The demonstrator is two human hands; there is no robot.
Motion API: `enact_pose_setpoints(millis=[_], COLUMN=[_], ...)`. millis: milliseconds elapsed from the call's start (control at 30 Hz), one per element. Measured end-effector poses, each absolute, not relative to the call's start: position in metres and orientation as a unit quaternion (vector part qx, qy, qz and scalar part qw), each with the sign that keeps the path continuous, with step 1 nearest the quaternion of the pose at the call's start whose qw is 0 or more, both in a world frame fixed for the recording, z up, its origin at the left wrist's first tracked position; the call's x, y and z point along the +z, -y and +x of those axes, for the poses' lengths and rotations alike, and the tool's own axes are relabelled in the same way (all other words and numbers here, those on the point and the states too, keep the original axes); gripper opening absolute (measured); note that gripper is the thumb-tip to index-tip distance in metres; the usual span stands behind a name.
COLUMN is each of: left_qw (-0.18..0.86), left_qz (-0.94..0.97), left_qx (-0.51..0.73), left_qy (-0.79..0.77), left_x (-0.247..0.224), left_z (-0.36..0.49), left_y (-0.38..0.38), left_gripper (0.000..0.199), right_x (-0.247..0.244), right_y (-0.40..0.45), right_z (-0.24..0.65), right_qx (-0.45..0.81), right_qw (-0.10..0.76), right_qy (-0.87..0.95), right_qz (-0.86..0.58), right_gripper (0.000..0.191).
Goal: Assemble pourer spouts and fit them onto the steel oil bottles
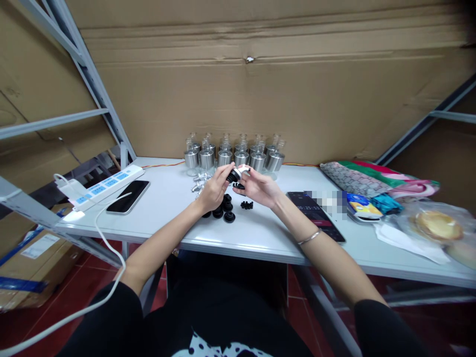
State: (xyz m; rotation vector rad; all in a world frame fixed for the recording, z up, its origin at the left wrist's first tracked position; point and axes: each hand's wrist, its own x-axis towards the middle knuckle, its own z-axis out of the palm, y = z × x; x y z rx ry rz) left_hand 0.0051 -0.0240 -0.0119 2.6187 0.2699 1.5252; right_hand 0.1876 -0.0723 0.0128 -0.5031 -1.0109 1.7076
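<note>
My left hand (216, 189) is closed on a black ribbed stopper (233, 175) held above the table. A shiny metal pour spout (243, 169) sticks out of the stopper toward the right. The fingers of my right hand (260, 186) pinch the spout's far end, which shows a small dark tip. Beneath my hands lie several black round stoppers (229, 216) in a pile. A cluster of small black pieces (247, 205) sits to their right. Several loose metal spouts (199, 183) lie behind my left hand, which partly hides them.
Several glass bottles with metal-covered bodies (241, 157) stand in rows against the cardboard wall (238, 99). To the left are a power strip (107, 186) and a phone (128, 197). On the right are a tablet-like device (316, 215), a cloth pouch (353, 179) and bagged food (439, 225).
</note>
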Motion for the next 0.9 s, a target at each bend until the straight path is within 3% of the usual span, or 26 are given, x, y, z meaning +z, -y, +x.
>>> enact_pose_setpoints(millis=[567,767,900], left_qw=[0.050,0.041,0.043], left_qz=[0.862,0.864,0.866], left_qx=[0.490,0.470,0.467], left_qy=[-0.122,-0.174,-0.174], left_x=[-0.013,-0.012,-0.011], left_z=[0.008,0.004,0.002], left_y=[0.027,0.017,0.012], left_gripper=[0.044,0.050,0.050], right_x=[0.009,0.010,0.009], right_y=[0.069,0.064,0.066], right_z=[0.184,0.180,0.178], right_qx=[0.669,0.387,0.342], right_qw=[0.512,0.635,0.583], right_qy=[0.466,0.533,0.619], right_qz=[-0.271,-0.403,-0.401], right_gripper=[0.027,0.029,0.029])
